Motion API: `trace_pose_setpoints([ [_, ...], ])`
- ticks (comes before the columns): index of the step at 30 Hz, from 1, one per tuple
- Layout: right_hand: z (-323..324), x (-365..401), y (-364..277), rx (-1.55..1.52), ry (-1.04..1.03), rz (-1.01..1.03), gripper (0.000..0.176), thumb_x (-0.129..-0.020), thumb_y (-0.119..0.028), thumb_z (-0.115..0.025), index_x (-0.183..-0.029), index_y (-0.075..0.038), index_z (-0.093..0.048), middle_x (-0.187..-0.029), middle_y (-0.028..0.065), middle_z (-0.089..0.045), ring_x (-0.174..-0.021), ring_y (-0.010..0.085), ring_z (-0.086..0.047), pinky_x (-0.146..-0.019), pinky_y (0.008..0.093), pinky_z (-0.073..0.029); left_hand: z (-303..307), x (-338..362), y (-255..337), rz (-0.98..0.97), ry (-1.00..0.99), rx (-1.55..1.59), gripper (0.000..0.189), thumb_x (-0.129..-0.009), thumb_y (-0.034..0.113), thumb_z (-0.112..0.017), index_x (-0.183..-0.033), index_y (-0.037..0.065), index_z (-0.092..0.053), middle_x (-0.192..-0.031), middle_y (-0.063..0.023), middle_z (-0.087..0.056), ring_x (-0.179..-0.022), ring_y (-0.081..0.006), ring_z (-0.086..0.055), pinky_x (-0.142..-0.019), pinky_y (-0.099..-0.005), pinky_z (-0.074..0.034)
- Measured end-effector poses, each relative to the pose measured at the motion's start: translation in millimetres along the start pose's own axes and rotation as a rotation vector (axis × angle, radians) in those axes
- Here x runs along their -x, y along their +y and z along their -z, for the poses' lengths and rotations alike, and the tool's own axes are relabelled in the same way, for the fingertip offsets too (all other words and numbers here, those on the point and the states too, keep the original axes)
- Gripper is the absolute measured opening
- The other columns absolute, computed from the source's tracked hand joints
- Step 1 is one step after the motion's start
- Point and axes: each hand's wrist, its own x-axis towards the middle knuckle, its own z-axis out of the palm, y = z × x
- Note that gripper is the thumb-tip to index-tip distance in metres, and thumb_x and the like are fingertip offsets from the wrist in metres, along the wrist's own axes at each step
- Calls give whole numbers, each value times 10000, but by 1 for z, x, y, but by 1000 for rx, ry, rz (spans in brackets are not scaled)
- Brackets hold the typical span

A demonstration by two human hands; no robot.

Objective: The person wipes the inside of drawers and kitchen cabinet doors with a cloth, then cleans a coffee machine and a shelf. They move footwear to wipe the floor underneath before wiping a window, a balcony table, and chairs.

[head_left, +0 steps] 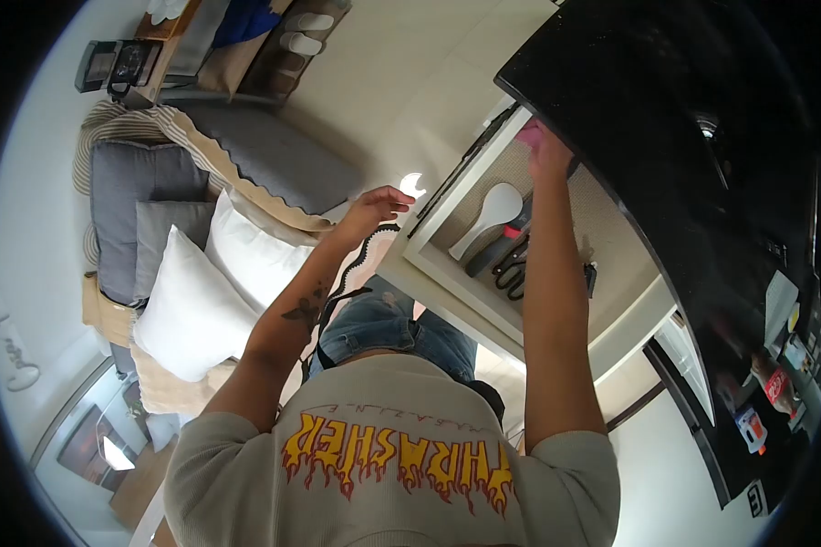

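Reaching into drawer (pixel 456 308): with right hand (pixel 547 157), fingers curled around pink item (pixel 528 135), exact grip partly hidden.
Pink item: held at far left corner of drawer, near edge of black worktop (pixel 611 91); too covered to identify.
Left hand (pixel 374 211): raised just outside drawer, half open, fingers loosely bent, apparently holding nothing.
Drawer, so far: pulled out, not shut; pink item in grasp, not released; whether going in or coming out, cannot tell.
Pink end: pointing toward drawer's left side; long axis hidden by fingers.
White paddle (pixel 499 204): lying slantwise inside, broad head away from body, handle toward near left corner.
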Motion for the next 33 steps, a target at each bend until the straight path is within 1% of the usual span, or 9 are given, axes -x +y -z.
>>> trace_pose_setpoints([
  [3, -33, -4, 5, -646, 536, -178, 115, -811, -3, -498, -859, -40, -596, -928, 80, -578, -824, 164, -577, -715, 274, -515, 3, -3, -6, -14, -33, -12, 318, -729, 15, -413, -995, 76, -575, -1092, -39, -593, -1022, -158, -532, -896, -297, -394],
  [5, -40, 39, -1, -38, 351, -95, 113, -790, -14, -503, -832, -57, -599, -838, 59, -582, -785, 136, -584, -682, 244, -503, 4, 0, -14, 36, -14, -22, 257, -791, 59, -439, -1015, 76, -564, -1080, -31, -593, -1008, -146, -538, -896, -295, -393],
  [9, -102, 144, -5, -183, 439, -424, 68, -736, -57, -515, -784, -95, -547, -709, -4, -517, -593, 92, -490, -507, 229, -407, 6, -2, -26, 146, -11, -12, 253, -855, 93, -418, -1077, 92, -539, -1089, -33, -580, -990, -147, -547, -880, -294, -401],
  [15, -78, 239, -74, -98, -216, -637, 299, -655, 6, -520, -946, -27, -582, -828, 14, -590, -744, 108, -544, -660, 251, -445, -4, -23, -27, 106, -127, -270, 272, -897, 255, -461, -1093, 80, -536, -1060, -35, -587, -978, -137, -549, -858, -303, -413],
  [20, 99, 317, -104, 414, 459, -897, 380, -639, -27, -546, -1018, -13, -562, -943, 55, -589, -831, 147, -566, -722, 251, -463, -10, -24, -21, 15, -226, -855, 559, -857, 473, -498, -1164, 9, -539, -1102, -149, -585, -973, -219, -563, -855, -328, -429],
  [22, 177, 366, -101, 55, 714, -217, 283, -661, -62, -558, -937, -9, -596, -704, 90, -599, -603, 198, -582, -590, 331, -505, -28, -10, -5, 193, -272, -1020, 846, -701, 695, -521, -1173, -7, -534, -1078, -227, -588, -990, -313, -580, -869, -364, -432],
  [25, 202, 404, -156, 424, 1274, -305, 76, -695, -36, -523, -714, -19, -595, -626, 37, -568, -487, 120, -509, -437, 233, -424, -28, -12, -24, 157, -227, -1179, 834, -702, 675, -536, -1161, -21, -534, -1013, -223, -612, -940, -335, -600, -826, -385, -457],
  [31, 271, 448, -108, 448, 636, -666, 86, -783, -99, -654, -818, -35, -611, -608, 14, -576, -425, 85, -479, -373, 232, -373, -23, -24, -57, 126, -105, -1288, 675, -740, 568, -552, -1050, -31, -573, -964, -222, -619, -899, -343, -610, -798, -417, -472],
  [33, 275, 446, -70, 424, 564, -502, 317, -685, -99, -743, -941, -31, -570, -808, 49, -617, -732, 125, -576, -681, 265, -476, -43, -12, -36, 90, 21, -1506, 607, -764, 510, -554, -1026, -36, -583, -1009, -238, -599, -941, -347, -592, -818, -415, -465],
])
